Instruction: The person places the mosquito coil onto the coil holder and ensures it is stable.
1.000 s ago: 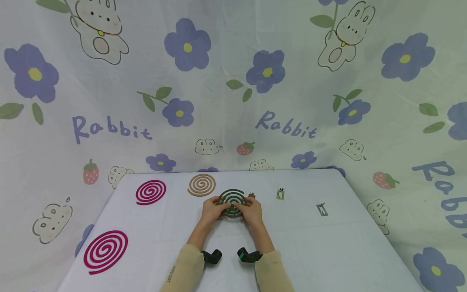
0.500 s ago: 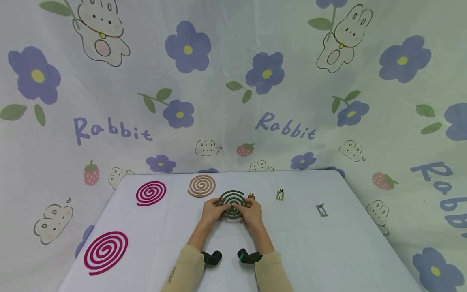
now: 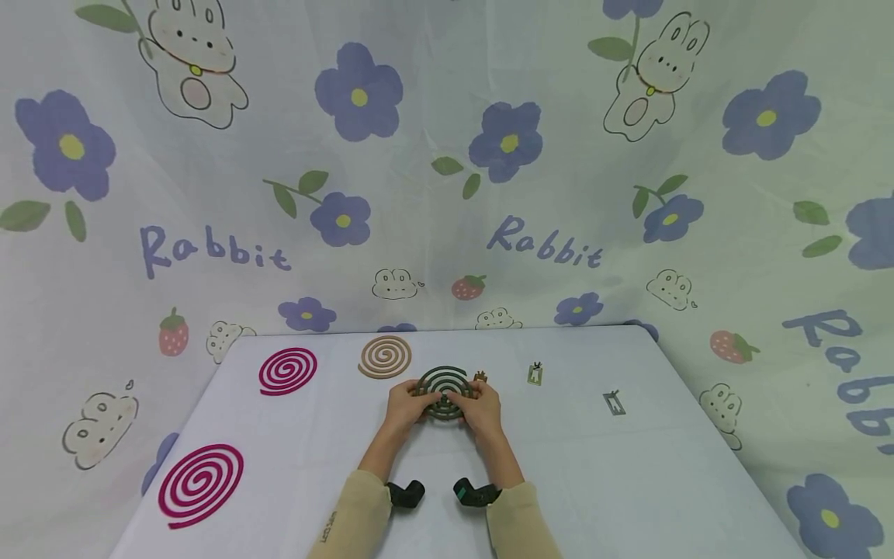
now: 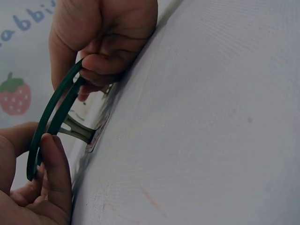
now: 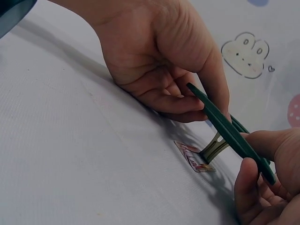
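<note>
— What are the fingers [image 5: 173, 101] doing?
— Both hands are pinching the green coil [image 3: 444, 386], tilted over its metal stand [image 5: 213, 149] at mid-table.
— Seated yet?
— Seemingly not; it is resting on the prong, not level. Pink coils [image 3: 287, 369] and a tan coil [image 3: 385, 355] are lying to the left.

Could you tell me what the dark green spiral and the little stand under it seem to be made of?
Green spiral: probably pressed, matte incense-like material; thin, rigid, dull surface. Stand beneath it: likely thin sheet metal; pale, slightly shiny bent prongs. Both hands, left hand and right hand, hold the spiral.
</note>
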Demonstrator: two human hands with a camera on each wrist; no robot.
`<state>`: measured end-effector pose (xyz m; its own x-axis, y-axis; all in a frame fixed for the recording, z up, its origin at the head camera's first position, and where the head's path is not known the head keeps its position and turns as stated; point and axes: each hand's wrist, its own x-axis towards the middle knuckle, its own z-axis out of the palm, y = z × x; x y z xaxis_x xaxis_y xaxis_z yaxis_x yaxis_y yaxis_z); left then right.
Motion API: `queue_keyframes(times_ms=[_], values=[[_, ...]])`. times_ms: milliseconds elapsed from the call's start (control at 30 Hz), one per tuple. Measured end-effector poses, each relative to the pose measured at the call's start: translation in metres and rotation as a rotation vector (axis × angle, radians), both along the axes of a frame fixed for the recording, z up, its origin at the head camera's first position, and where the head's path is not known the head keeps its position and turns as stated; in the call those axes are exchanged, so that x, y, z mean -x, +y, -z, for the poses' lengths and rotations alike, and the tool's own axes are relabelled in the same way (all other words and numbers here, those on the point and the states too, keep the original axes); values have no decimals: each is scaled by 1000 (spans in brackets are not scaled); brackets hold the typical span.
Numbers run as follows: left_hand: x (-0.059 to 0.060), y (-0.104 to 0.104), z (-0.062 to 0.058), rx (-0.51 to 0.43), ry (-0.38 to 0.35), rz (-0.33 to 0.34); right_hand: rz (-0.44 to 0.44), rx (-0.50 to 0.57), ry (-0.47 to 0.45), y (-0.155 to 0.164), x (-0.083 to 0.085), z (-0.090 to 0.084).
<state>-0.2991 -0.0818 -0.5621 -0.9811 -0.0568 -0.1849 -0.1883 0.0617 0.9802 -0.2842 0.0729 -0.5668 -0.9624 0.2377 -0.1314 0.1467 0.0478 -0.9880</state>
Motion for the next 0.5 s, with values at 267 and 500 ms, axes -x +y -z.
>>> queue_keyframes(times_ms=[267,500], values=[[-1,2,1,31,4,-9,-3,-24,13,1,-2,-1],[0,3,2,33,9,-22,-1,-21,37,2,-3,1]])
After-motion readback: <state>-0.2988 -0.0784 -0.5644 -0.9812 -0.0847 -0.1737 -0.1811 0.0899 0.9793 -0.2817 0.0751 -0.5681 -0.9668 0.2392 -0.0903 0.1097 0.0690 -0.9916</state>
